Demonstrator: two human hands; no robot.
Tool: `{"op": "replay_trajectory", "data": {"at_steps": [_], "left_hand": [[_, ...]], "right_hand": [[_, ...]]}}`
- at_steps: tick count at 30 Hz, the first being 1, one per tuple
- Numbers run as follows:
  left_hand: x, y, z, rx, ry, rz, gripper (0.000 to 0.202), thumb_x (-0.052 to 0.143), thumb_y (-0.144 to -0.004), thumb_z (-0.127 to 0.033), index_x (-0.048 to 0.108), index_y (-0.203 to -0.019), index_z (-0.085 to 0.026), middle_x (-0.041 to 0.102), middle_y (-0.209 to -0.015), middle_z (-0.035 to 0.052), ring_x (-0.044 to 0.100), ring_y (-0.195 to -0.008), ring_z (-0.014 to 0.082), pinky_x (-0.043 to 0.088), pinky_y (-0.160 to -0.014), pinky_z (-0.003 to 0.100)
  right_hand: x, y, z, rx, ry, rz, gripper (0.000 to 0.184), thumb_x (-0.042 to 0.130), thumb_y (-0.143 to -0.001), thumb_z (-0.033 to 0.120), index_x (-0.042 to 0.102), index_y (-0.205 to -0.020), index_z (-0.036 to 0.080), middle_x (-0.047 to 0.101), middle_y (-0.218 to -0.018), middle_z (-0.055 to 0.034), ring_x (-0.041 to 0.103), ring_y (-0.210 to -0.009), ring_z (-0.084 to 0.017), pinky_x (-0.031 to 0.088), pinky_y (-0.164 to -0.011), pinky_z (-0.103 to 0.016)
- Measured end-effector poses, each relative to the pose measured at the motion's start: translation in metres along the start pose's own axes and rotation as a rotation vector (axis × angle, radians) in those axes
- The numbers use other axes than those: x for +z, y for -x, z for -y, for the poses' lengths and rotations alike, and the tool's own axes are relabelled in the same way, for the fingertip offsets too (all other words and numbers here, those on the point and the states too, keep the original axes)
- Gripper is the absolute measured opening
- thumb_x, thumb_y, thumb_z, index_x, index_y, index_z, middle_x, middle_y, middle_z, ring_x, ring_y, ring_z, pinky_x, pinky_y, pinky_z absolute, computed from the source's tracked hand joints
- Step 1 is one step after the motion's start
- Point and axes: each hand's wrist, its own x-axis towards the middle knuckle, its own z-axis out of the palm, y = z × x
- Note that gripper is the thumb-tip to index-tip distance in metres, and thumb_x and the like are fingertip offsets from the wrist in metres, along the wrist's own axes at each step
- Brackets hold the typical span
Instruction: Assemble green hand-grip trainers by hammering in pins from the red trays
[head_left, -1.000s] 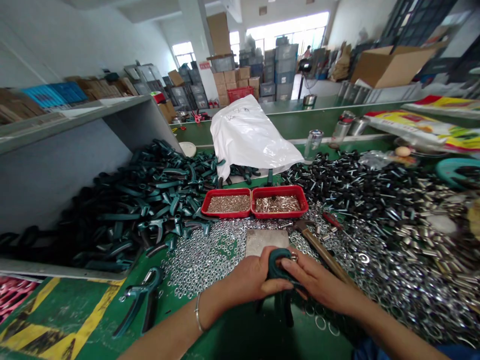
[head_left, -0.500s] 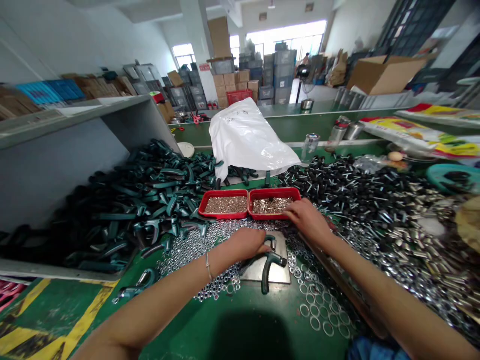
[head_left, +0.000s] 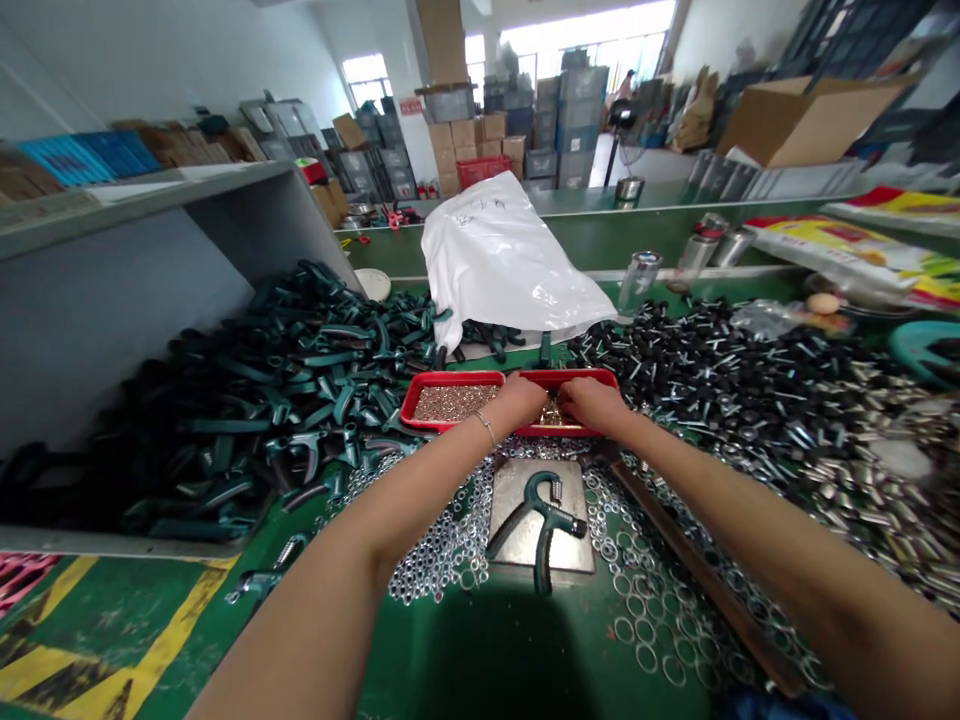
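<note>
My left hand and my right hand both reach into a pair of red trays, meeting near the divider with fingers curled down. The left tray holds fine brass-coloured parts. Small metal pieces show in the right tray, mostly hidden by my fingers. I cannot tell whether either hand holds anything. Nearer me, a dark green spring hand gripper lies untouched on a steel plate.
A heap of dark green gripper handles fills the left. Black bolts and steel nuts and washers spread across the green bench. A wooden tool handle lies right of the plate. A white plastic bag stands behind the trays.
My left hand has let go of the hand gripper, leaving it on the plate, and moved forward to the trays. My right hand has shifted slightly left in the right tray.
</note>
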Motion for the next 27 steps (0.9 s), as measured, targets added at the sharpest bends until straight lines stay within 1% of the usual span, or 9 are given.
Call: {"op": "replay_trajectory", "data": {"at_steps": [5, 8, 10, 12, 14, 17, 21, 23, 27], "left_hand": [[-0.003, 0.008, 0.001, -0.034, 0.056, -0.134, 0.022, 0.048, -0.092, -0.013, 0.067, -0.101, -0.009, 0.071, -0.104, 0.0175, 0.066, -0.1, 0.0255, 0.044, -0.09, 0.035], [-0.005, 0.026, 0.0, -0.069, 0.118, -0.25, 0.023, 0.046, -0.096, -0.017, 0.061, -0.112, -0.01, 0.069, -0.107, 0.0144, 0.064, -0.102, 0.0232, 0.046, -0.089, 0.033], [-0.002, 0.046, -0.001, -0.079, 0.29, -0.378, 0.023, 0.05, -0.095, -0.018, 0.06, -0.115, -0.013, 0.069, -0.107, 0.0101, 0.063, -0.099, 0.0201, 0.047, -0.088, 0.03], [0.003, 0.067, -0.004, -0.072, 0.536, -0.506, 0.021, 0.053, -0.094, -0.019, 0.062, -0.112, -0.016, 0.069, -0.105, 0.0064, 0.063, -0.096, 0.0176, 0.047, -0.088, 0.03], [0.012, 0.089, -0.01, -0.058, 0.73, -0.567, 0.018, 0.053, -0.093, -0.02, 0.066, -0.106, -0.018, 0.069, -0.102, 0.0045, 0.063, -0.096, 0.0166, 0.047, -0.09, 0.031], [0.025, 0.115, -0.02, -0.099, 0.921, -0.552, 0.017, 0.056, -0.091, -0.022, 0.069, -0.102, -0.02, 0.067, -0.098, 0.0039, 0.062, -0.095, 0.0166, 0.048, -0.089, 0.033], [0.035, 0.142, -0.025, -0.305, 1.173, -0.489, 0.02, 0.068, -0.081, -0.03, 0.065, -0.095, -0.016, 0.068, -0.083, 0.0026, 0.063, -0.076, 0.0152, 0.051, -0.073, 0.029], [0.037, 0.153, -0.025, -0.368, 1.208, -0.481, 0.022, 0.069, -0.079, -0.036, 0.064, -0.089, -0.016, 0.067, -0.079, 0.0017, 0.062, -0.071, 0.0147, 0.05, -0.069, 0.027], [0.04, 0.169, -0.028, -0.423, 1.182, -0.452, 0.022, 0.062, -0.084, -0.039, 0.064, -0.084, -0.017, 0.066, -0.075, -0.0003, 0.061, -0.067, 0.0144, 0.048, -0.067, 0.026]], "right_hand": [[-0.011, 0.009, 0.01, -0.04, -0.142, -0.116, 0.023, 0.044, -0.096, 0.025, 0.065, -0.101, 0.016, 0.07, -0.107, -0.0109, 0.062, -0.097, -0.021, 0.044, -0.083, -0.028], [-0.021, 0.033, 0.016, -0.071, -0.247, -0.188, 0.027, 0.035, -0.1, 0.026, 0.06, -0.102, 0.016, 0.069, -0.102, -0.0082, 0.062, -0.094, -0.017, 0.044, -0.083, -0.026], [-0.021, 0.057, 0.019, -0.139, -0.405, -0.134, 0.026, 0.036, -0.1, 0.029, 0.058, -0.097, 0.017, 0.068, -0.091, -0.0044, 0.061, -0.084, -0.016, 0.045, -0.077, -0.025], [-0.013, 0.083, 0.019, -0.216, -0.552, -0.002, 0.022, 0.041, -0.098, 0.03, 0.058, -0.09, 0.018, 0.066, -0.083, -0.0016, 0.06, -0.076, -0.015, 0.044, -0.071, -0.025], [0.0, 0.103, 0.019, -0.244, -0.576, 0.104, 0.02, 0.044, -0.096, 0.028, 0.057, -0.085, 0.018, 0.064, -0.079, -0.0008, 0.059, -0.072, -0.015, 0.043, -0.068, -0.026], [0.015, 0.114, 0.02, -0.228, -0.503, 0.133, 0.02, 0.044, -0.096, 0.027, 0.058, -0.085, 0.018, 0.064, -0.076, -0.0009, 0.058, -0.069, -0.015, 0.041, -0.066, -0.026], [0.017, 0.109, 0.022, -0.21, -0.447, 0.136, 0.02, 0.044, -0.096, 0.028, 0.06, -0.087, 0.019, 0.065, -0.076, -0.001, 0.059, -0.069, -0.016, 0.041, -0.065, -0.025], [0.015, 0.106, 0.023, -0.205, -0.407, 0.155, 0.021, 0.044, -0.096, 0.028, 0.061, -0.089, 0.018, 0.066, -0.077, -0.0017, 0.061, -0.07, -0.016, 0.041, -0.065, -0.025], [0.008, 0.102, 0.027, -0.218, -0.283, 0.18, 0.022, 0.044, -0.096, 0.029, 0.062, -0.089, 0.019, 0.069, -0.081, -0.0041, 0.064, -0.073, -0.018, 0.042, -0.067, -0.025]]}}
